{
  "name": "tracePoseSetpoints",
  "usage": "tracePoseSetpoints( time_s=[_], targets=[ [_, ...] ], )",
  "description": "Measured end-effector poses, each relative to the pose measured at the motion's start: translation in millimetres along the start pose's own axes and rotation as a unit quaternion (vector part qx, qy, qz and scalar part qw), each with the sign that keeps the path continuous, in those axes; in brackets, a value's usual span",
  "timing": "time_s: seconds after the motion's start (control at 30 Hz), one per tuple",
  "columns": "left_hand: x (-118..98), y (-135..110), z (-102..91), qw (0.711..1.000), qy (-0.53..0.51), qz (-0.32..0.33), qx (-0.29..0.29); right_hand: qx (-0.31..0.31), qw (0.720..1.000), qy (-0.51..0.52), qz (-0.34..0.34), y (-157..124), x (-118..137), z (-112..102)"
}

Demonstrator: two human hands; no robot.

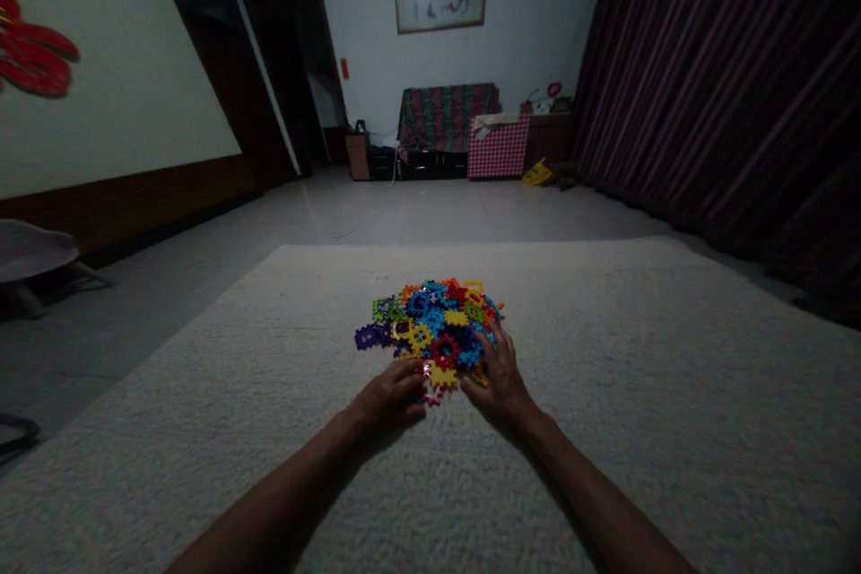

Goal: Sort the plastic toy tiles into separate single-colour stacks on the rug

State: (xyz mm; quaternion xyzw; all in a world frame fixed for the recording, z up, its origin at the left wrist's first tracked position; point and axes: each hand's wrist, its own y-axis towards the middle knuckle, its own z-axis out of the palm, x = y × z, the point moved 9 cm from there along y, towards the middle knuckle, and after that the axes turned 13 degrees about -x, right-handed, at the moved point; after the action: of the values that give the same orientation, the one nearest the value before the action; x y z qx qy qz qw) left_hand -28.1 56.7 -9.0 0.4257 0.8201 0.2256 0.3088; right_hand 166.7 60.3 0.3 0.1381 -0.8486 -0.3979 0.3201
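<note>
A heap of small coloured plastic interlocking tiles [430, 323] lies on a pale carpet [605, 395]: blue, yellow, red, purple, green and orange pieces. My left hand [394, 396] rests at the near edge of the heap, fingers curled, with a pink piece [431, 395] by its fingertips; whether it grips a piece is hidden. My right hand [498, 381] lies on the heap's near right side, fingers stretched over the tiles and touching them.
The room is dim. Bare floor [404, 206] runs beyond the carpet to a covered cabinet [444, 121] and a checked red box [498, 148] at the far wall. A dark curtain [726, 81] hangs on the right. A grey seat edge [30, 251] shows at left.
</note>
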Motion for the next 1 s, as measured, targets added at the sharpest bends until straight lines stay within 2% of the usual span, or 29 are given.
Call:
tracePoseSetpoints(
  time_s=[0.13,0.23,0.3,0.37,0.47,0.53,0.6,0.67,0.73,0.83,0.9,1.0],
  targets=[
    [-8,22,8.4,0.997,0.035,0.060,-0.020,-0.028,1.000,0.013,-0.005,5,1,1],
    [-7,32,7.3,0.990,0.063,0.108,-0.072,-0.040,0.999,0.013,-0.001,12,-2,0],
    [-1,38,5.2,0.984,0.086,0.106,-0.116,-0.051,0.999,0.015,-0.011,20,-4,0],
    [7,45,3.1,0.979,0.103,0.078,-0.160,-0.060,0.997,0.022,-0.031,29,-6,2],
    [17,58,-0.1,0.970,0.101,0.000,-0.221,-0.060,0.996,0.045,-0.042,44,-9,13],
    [16,68,-0.6,0.963,0.082,-0.054,-0.251,-0.041,0.997,0.063,-0.022,54,-13,24],
    [5,80,3.8,0.959,0.057,-0.089,-0.263,-0.018,0.996,0.086,0.012,64,-20,31],
    [-15,93,17.6,0.966,0.024,-0.093,-0.241,-0.016,0.992,0.115,0.044,74,-32,27],
    [-38,106,39.5,0.979,0.009,-0.070,-0.194,-0.042,0.987,0.136,0.069,80,-52,10],
    [-62,119,85.2,0.997,0.022,-0.006,-0.070,-0.096,0.979,0.083,0.159,79,-106,-18],
    [-60,124,109.5,0.999,0.052,-0.002,-0.001,-0.107,0.961,0.057,0.249,70,-143,-26],
    [-45,134,122.5,0.996,0.075,-0.033,0.038,-0.070,0.937,0.087,0.330,63,-172,-12]
  ],
)
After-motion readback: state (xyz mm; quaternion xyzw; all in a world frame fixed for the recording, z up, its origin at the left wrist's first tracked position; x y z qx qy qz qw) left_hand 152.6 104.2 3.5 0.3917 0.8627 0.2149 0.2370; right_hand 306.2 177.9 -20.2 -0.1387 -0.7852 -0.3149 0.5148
